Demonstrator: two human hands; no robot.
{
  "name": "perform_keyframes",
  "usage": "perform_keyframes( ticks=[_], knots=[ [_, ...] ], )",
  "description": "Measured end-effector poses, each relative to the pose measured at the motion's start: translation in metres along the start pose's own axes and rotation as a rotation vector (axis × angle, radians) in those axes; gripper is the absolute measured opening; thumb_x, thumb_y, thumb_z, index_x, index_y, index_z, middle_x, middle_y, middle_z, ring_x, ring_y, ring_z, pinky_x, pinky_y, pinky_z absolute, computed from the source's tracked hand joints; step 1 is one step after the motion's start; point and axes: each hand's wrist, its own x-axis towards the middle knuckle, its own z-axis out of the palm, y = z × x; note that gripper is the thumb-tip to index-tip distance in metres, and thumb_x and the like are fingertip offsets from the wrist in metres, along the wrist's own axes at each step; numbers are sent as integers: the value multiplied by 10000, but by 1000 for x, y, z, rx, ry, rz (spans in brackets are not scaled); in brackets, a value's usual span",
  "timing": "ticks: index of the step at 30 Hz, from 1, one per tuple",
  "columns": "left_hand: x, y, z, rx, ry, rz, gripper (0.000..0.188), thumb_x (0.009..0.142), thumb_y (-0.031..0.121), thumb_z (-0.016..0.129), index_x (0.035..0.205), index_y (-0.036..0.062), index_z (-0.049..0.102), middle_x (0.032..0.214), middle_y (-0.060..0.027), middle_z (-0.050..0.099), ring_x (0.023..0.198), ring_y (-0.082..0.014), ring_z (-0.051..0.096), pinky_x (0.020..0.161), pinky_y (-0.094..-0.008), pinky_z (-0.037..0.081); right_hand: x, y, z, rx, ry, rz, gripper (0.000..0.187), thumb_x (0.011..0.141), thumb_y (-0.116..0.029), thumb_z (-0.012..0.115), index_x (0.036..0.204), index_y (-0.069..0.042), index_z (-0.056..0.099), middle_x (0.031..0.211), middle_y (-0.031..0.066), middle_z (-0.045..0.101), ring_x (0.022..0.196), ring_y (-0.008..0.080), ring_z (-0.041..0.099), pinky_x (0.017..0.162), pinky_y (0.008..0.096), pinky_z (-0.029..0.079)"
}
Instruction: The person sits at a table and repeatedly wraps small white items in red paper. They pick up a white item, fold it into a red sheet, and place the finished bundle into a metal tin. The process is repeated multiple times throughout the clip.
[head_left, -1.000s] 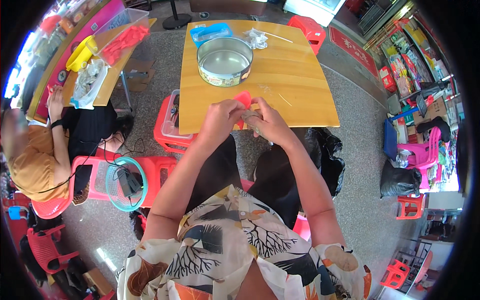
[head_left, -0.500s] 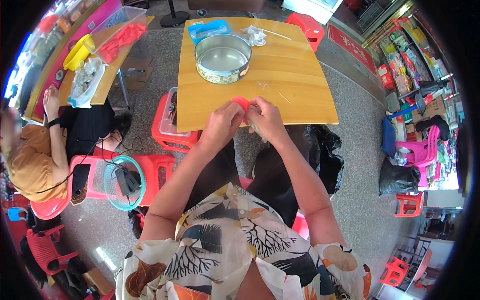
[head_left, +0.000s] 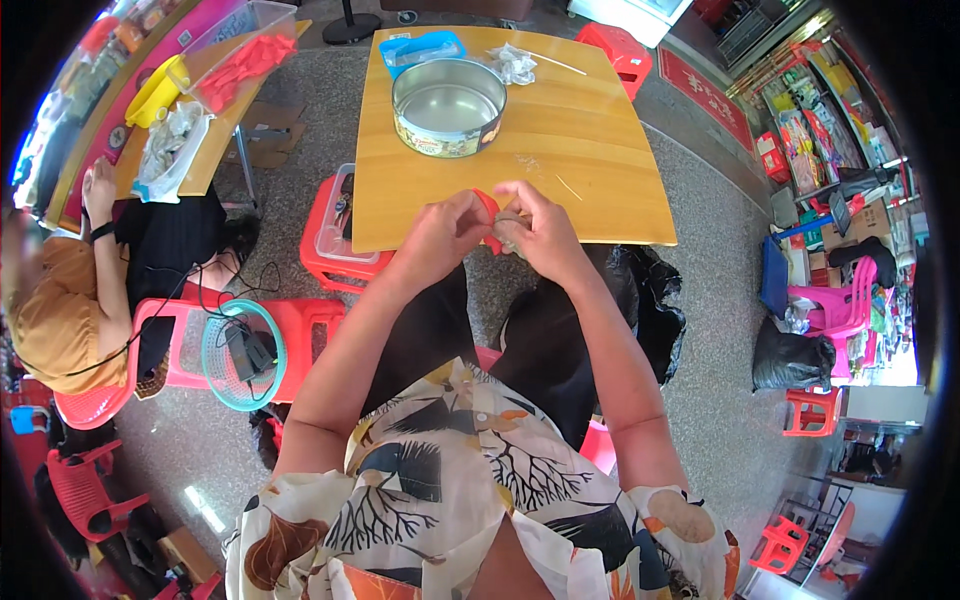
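Both hands are up at the near edge of the wooden table [head_left: 600, 150], close together, and here's the action: the left hand [head_left: 440, 235] pinches a soft red piece [head_left: 488, 203] between thumb and fingers, and that piece sits right in the gap between the two hands. Over on the other side, the right hand [head_left: 543, 235] curls around a crumpled greyish bundle [head_left: 507, 223], its forefinger reaching toward the red; whether that fingertip touches, I can't tell.

Beyond the hands, slightly left, stands the round open tin [head_left: 447, 140], the blue basket [head_left: 421, 52] just behind it. Crumpled whitish plastic [head_left: 514, 66] lies farther out, and a thin pale stick [head_left: 569, 187] rests just past the right hand. Left of the left hand, a clear tub [head_left: 333, 236] sits on a red stool [head_left: 312, 240].
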Motion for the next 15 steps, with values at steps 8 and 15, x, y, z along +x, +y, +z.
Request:
perform_keyframes(
  ticks=[8,15],
  knots=[
    [-2,-23,-6,-443,53,-94,122,892,84,647,968,31,567,858,-23,625,768,-112,604,667,-251,482,6,13,-3,333,-99,112,175,857,-62,653,1011,13,617,832,67,649,683,122,620,629,268,505],
    [-15,-26,16,-1031,-15,-310,285,940,164,611,1183,40,532,1066,-41,598,946,-121,604,839,-262,512,-4,36,16,553,-94,169,224,884,-97,655,1081,-19,583,931,59,637,787,108,608,657,258,506]
  ],
)
